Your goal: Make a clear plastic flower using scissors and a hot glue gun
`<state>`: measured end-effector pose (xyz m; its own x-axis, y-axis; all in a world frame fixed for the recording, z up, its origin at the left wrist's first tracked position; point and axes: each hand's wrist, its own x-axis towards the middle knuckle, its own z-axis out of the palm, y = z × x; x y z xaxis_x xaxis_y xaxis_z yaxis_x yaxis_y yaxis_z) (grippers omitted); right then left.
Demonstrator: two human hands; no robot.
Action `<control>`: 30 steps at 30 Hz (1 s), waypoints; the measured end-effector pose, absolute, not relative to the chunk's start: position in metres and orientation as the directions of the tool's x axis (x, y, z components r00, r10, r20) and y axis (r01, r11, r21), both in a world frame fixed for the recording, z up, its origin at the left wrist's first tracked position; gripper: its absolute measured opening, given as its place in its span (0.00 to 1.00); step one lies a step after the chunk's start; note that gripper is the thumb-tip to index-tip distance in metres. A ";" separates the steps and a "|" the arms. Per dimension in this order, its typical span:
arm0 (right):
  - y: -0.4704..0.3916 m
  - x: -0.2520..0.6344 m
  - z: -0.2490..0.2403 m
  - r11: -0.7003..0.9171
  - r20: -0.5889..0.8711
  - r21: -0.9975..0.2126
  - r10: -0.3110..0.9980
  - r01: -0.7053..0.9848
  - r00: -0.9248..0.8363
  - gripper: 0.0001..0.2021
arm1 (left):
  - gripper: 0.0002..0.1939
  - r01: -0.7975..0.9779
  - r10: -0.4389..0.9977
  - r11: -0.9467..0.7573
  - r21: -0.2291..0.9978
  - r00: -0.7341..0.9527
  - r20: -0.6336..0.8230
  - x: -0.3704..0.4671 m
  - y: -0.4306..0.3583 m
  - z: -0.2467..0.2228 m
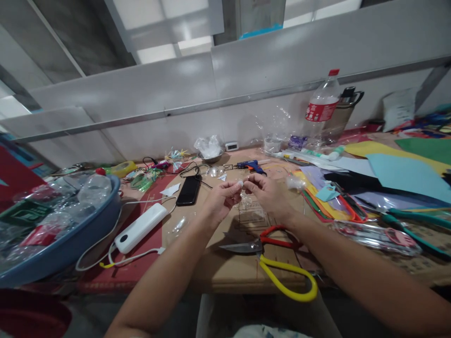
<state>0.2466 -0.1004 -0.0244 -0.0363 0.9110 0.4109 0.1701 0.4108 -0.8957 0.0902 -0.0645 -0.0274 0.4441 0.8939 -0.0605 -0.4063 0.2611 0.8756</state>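
Observation:
My left hand (225, 199) pinches a small whitish, clear piece (241, 183) between thumb and forefinger; its exact kind is too small to tell. My right hand (262, 190) meets it from the other side, thumb and finger closed at the same piece. Both hands are above the cardboard (211, 253) on the table. Nearer to me lie scissors (259, 245) with one red and one yellow handle, blades pointing left. Beyond the hands rests a blue glue gun (251, 165). Scraps of clear plastic (179, 225) lie left of my left forearm.
On the left stand a blue basin (105, 218) of plastic bottles, a white power strip (141, 228) with its cord, and a black phone (189, 190). Coloured paper sheets (401, 164), green-handled pliers (412, 225) and a large bottle (322, 110) are on the right.

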 end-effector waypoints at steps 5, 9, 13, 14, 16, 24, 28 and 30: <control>-0.102 0.251 -0.022 0.457 0.460 -0.842 0.886 0.287 -0.061 0.10 | 0.19 -0.402 0.899 0.218 0.889 0.438 -0.022 0.089 -0.062 -0.029; -0.102 0.250 -0.020 0.412 0.410 -0.881 0.910 0.234 -0.061 0.12 | 0.19 -0.394 0.911 0.180 0.901 0.412 -0.002 0.088 -0.064 -0.028; -0.101 0.248 -0.020 0.321 0.314 -0.941 0.947 0.111 -0.073 0.15 | 0.20 -0.397 0.916 0.231 0.888 0.396 -0.061 0.088 -0.065 -0.028; -0.100 0.248 -0.020 0.308 0.302 -0.946 0.951 0.099 -0.068 0.15 | 0.20 -0.397 0.919 0.232 0.888 0.390 -0.065 0.089 -0.065 -0.029; -0.099 0.248 -0.021 0.294 0.291 -0.949 0.956 0.110 -0.048 0.15 | 0.20 -0.389 0.922 0.218 0.895 0.384 -0.057 0.090 -0.065 -0.030; -0.096 0.247 -0.022 0.085 0.099 -0.978 0.993 -0.189 -0.063 0.18 | 0.20 -0.400 0.883 0.307 0.864 0.458 -0.102 0.089 -0.068 -0.026; -0.096 0.248 -0.021 -0.006 0.021 -0.963 0.995 -0.270 -0.097 0.21 | 0.20 -0.390 0.880 0.336 0.857 0.454 -0.137 0.088 -0.066 -0.027; -0.095 0.248 -0.022 0.007 0.030 -0.967 0.996 -0.256 -0.086 0.21 | 0.21 -0.382 0.890 0.299 0.875 0.441 -0.111 0.089 -0.065 -0.028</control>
